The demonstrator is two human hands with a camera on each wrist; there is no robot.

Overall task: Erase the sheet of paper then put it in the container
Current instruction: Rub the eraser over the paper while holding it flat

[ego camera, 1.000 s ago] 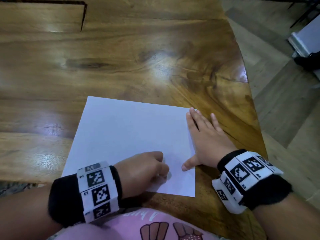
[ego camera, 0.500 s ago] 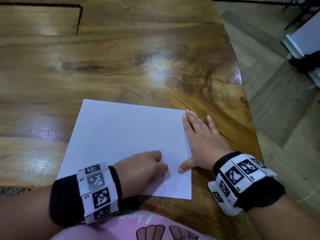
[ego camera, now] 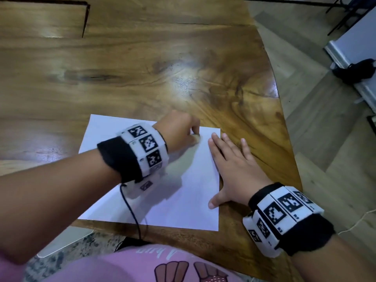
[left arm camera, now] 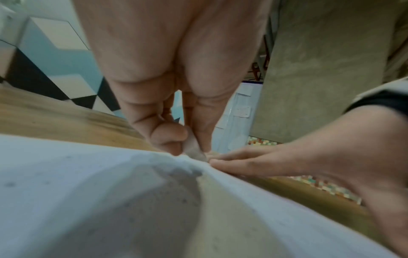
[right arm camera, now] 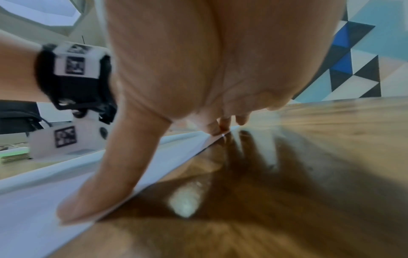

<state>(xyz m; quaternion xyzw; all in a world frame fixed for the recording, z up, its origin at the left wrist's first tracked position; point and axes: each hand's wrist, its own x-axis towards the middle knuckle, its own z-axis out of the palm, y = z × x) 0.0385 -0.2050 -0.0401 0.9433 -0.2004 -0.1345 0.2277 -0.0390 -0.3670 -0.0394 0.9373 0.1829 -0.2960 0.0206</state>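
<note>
Erasing near the sheet's far right corner, with the other hand pinning the edge.

The right hand [ego camera: 234, 169] lay flat, fingers straight, along the right edge of the paper [ego camera: 183, 196], holding nothing; keeping that pressure and rubbing in short strokes away from it would likely stop the sheet buckling. Beyond it, the left hand [ego camera: 179, 133] pinched a small eraser [left arm camera: 195, 150] against the white, seemingly unmarked sheet on the table [ego camera: 142, 68]. No container was visible.

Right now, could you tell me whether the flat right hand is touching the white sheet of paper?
Touching. The right wrist view shows the right hand with its thumb pressed flat on the edge of the white sheet of paper; the head view agrees.
</note>
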